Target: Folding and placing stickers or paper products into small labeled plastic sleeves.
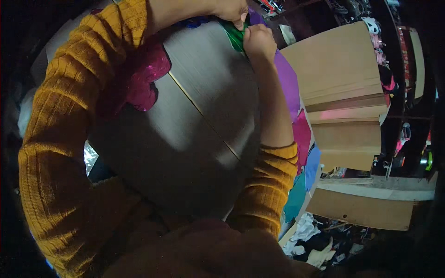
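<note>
Dim all around the grey table (204,69), with deep shadow at its near end and paler light across its middle. Crossed on top by a thin yellowish seam (185,91), slanting from the far left toward the near right. To the right of the table, tan cardboard (338,65), broad and creased, and farther right of the table, dark shelves (415,118) crowded with small goods (405,132). Off the table's near right, a brown strip (364,211) and crumpled white scraps (303,229).

At the table's far edge, green foil (234,39), shiny and wrinkled, under both hands. Left hand (231,10) above that edge, partly out of view, with thumb and forefinger bent down close together, pinching the green foil; cannot tell about the remaining fingers. Right hand (260,42) just beside, at the table's far right, with fingers curled and pressed together on the same foil, fingertips hidden.

On the table's left part, pink foil (150,78), glossy and round-lobed, near the left sleeve (55,134). Down the table's right edge, in turn, purple sheet (287,81), magenta sheet (302,139), blue sheet (313,162) and teal sheet (295,197), beside the right sleeve (271,185).
</note>
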Demonstrator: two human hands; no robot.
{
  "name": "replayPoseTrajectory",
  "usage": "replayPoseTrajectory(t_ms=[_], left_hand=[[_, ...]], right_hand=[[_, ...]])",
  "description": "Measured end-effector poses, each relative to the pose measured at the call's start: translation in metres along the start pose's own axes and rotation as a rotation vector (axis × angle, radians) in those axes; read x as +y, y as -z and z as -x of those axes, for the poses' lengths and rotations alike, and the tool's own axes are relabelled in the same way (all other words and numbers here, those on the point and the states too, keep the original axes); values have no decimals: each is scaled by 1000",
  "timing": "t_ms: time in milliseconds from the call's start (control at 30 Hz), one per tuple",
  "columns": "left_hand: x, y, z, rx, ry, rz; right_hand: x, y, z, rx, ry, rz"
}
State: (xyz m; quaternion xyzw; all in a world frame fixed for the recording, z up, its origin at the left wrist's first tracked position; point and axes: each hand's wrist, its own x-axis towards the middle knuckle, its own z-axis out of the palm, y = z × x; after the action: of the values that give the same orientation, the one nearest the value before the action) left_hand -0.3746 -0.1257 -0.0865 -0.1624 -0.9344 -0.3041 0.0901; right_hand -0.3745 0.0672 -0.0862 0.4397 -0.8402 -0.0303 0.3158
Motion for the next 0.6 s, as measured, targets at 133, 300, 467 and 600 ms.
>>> replayPoseTrajectory(t_ms=[133,300,467,600], left_hand=[[-10,-3,1,125,-21,-194],[-14,-10,5,159,-199,-210],[2,-29,46,338,-545,-578],[-21,-30,84,107,-318,-480]], right_hand=[[-21,9,-1,123,-20,67],[4,-7,-7,-75,-256,-191],[31,-7,-6,-261,-637,-892],[23,2,-38,-392,-803,-651]])
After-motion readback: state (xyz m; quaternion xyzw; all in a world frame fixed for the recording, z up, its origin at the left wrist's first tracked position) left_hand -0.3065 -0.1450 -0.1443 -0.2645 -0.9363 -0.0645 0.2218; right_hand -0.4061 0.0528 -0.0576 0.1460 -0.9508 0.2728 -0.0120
